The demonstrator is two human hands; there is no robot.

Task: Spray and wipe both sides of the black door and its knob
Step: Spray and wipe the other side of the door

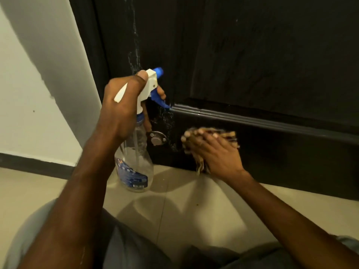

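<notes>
Head view: left hand (120,111) grips spray bottle (136,167), right hand (215,152) presses cloth (229,136) flat on door (272,55); upper-centre streaks (134,45) may dry unwiped.

A single head-worn camera is looking forward and down at the black door (262,55) from close by. It is near enough that the person's left hand (120,113) and right hand (217,152) are reaching toward the door from the bottom edge of the frame. The door is filling the upper right, its knob (156,139) sitting near the centre. The view is tilting, so the door's bottom edge is sloping down to the right. The floor (174,220) is showing below the door, and a white wall (38,94) — left of the door — is taking the frame's edge.
</notes>
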